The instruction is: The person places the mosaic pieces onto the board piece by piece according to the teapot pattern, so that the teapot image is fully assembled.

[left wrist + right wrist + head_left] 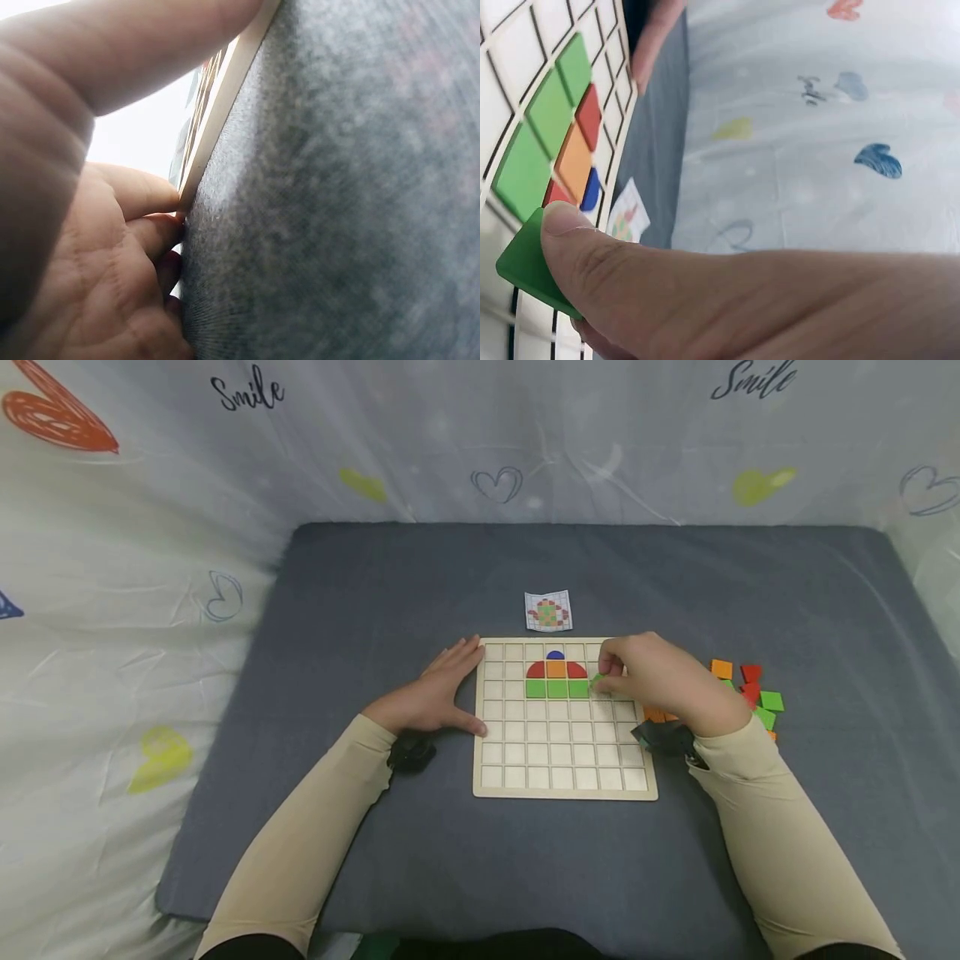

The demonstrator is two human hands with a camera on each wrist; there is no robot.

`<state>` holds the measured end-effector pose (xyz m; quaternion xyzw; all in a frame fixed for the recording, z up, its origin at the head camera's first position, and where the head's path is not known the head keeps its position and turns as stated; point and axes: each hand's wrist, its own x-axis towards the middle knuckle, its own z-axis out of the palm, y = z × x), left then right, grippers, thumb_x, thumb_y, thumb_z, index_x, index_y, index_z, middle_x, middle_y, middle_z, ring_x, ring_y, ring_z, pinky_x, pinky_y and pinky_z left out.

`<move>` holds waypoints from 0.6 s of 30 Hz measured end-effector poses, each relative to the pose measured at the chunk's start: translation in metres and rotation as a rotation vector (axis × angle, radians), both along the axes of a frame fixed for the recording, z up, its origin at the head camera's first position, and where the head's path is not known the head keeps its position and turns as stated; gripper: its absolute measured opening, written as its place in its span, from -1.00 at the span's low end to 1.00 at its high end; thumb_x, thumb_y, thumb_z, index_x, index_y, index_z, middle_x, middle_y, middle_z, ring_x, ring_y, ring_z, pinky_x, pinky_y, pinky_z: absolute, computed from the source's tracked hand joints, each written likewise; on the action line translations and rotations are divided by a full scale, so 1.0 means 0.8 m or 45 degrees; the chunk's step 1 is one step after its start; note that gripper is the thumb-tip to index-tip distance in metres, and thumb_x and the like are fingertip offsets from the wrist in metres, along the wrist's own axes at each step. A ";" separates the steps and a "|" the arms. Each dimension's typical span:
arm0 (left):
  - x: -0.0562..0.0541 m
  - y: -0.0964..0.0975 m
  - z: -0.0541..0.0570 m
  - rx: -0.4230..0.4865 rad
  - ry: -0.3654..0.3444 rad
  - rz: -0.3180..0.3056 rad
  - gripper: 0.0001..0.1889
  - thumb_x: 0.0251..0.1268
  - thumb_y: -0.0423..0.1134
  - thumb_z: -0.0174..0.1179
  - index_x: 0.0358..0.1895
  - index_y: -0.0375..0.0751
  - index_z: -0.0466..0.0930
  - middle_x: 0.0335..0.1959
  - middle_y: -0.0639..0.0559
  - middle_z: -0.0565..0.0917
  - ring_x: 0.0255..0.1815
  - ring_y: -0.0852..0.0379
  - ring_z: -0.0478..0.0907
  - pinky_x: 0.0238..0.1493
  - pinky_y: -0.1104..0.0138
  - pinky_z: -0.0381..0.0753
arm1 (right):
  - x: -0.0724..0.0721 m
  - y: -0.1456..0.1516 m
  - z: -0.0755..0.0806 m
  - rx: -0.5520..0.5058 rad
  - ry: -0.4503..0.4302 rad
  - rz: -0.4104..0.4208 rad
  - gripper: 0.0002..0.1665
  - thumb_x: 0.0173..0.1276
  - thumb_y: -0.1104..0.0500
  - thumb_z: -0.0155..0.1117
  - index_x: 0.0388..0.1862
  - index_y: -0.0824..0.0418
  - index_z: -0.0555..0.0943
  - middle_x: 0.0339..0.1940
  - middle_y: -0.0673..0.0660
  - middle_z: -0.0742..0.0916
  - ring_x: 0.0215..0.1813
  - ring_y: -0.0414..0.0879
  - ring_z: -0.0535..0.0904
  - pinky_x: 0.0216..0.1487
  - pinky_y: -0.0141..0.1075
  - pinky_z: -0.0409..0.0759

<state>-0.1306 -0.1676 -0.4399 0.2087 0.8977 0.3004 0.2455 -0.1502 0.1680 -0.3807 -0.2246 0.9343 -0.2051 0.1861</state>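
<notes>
A wooden grid board (562,781) lies on the grey cloth. In its upper cells sit a blue half-round tile (556,655), an orange square tile (556,669) between two rounded red tiles (536,670), and a row of three green square tiles (557,689). My left hand (438,693) rests at the board's left edge, thumb and fingers spread along it. Between thumb and fingers, my right hand (667,681) pinches another green tile (529,259), just right of the green row. In the right wrist view, the thumb covers part of that tile.
A small printed pattern card (548,612) lies beyond the board's far edge. Loose orange (722,669), red (751,673) and green tiles (771,701) are scattered right of the board, some hidden by the right wrist. A white printed curtain (450,435) hangs behind the table.
</notes>
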 end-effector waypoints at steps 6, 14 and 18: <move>0.000 0.001 0.002 0.005 0.000 -0.001 0.38 0.05 0.08 0.65 0.74 -0.19 -0.23 0.77 -0.04 -0.31 0.76 -0.01 -0.46 0.72 0.07 -0.41 | 0.000 -0.018 0.000 -0.016 -0.004 0.048 -0.81 0.34 0.16 0.56 -0.32 0.13 0.67 -0.46 0.01 0.68 -0.46 -0.08 0.49 -0.40 -0.22 0.44; -0.001 0.001 0.000 -0.008 0.002 -0.001 0.38 0.05 0.08 0.65 0.74 -0.17 -0.23 0.77 -0.03 -0.31 0.76 0.00 -0.46 0.72 0.05 -0.40 | 0.001 -0.029 -0.003 -0.003 0.041 0.088 -0.83 0.34 0.17 0.55 -0.32 0.14 0.67 -0.41 0.01 0.69 -0.39 -0.07 0.51 -0.35 -0.20 0.48; 0.000 0.000 0.000 -0.011 0.007 -0.006 0.38 0.05 0.08 0.65 0.75 -0.17 -0.23 0.77 -0.04 -0.31 0.77 -0.02 -0.46 0.72 0.00 -0.38 | 0.002 -0.034 -0.006 -0.022 0.061 0.109 -0.82 0.36 0.16 0.55 -0.33 0.11 0.66 -0.40 0.00 0.69 -0.38 -0.08 0.52 -0.31 -0.19 0.49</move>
